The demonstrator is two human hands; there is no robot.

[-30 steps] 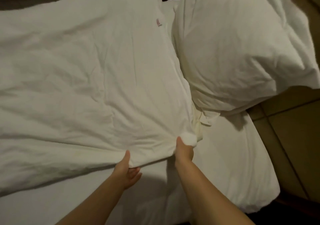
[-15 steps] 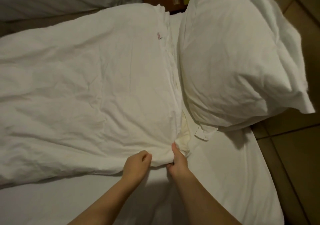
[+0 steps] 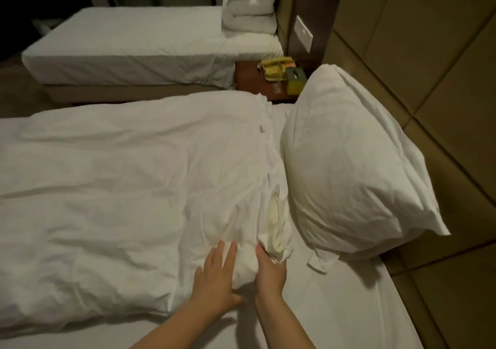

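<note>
White duvet [image 3: 134, 187] | left hand [image 3: 217, 276] flat, fingers straight, pressing it | right hand [image 3: 269, 268] grips its bunched corner

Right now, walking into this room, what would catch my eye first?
The left hand lies flat on the white duvet while the right hand grips its bunched corner, low in the middle. A plump pillow sits to their right, and a yellow telephone stands on the nightstand behind.

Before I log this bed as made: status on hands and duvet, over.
Left hand flat on duvet corner. Right hand grips bunched corner. Pillow lies close beside, nothing blocking.
</note>
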